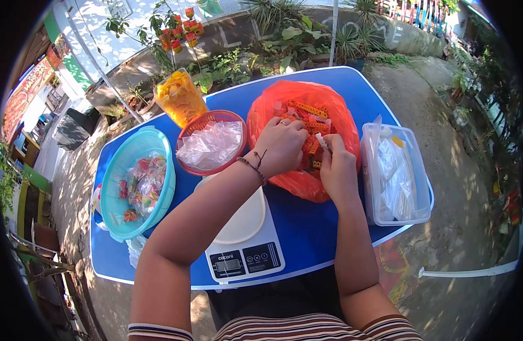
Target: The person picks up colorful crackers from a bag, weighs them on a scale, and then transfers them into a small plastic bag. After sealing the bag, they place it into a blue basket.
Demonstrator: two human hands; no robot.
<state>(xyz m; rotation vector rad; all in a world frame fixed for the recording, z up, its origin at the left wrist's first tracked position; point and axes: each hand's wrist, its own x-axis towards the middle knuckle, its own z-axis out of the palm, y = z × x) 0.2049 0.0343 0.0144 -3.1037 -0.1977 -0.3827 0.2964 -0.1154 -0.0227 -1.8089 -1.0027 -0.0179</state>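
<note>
A red plastic bag (293, 94) stands wide open on the table, with small orange, yellow and pale wrapped pieces (312, 116) inside. My left hand (281, 145) reaches into it from the left, its fingers curled down among the pieces; whatever lies under the fingertips is hidden. Over the bag's right side, my right hand (336, 162) pinches a small whitish piece (320, 140) between thumb and fingers. Below my left forearm, a white digital kitchen scale (247, 264) carries a round pale plate (244, 219), partly covered by the arm.
Left of the bag stand a red basket (243, 133) of clear plastic bags, a turquoise basket (109, 196) with filled bags, and a clear container (179, 96) of yellow-orange pieces. A clear plastic box (415, 213) of plastic bags sits at the right edge of the blue table (307, 227).
</note>
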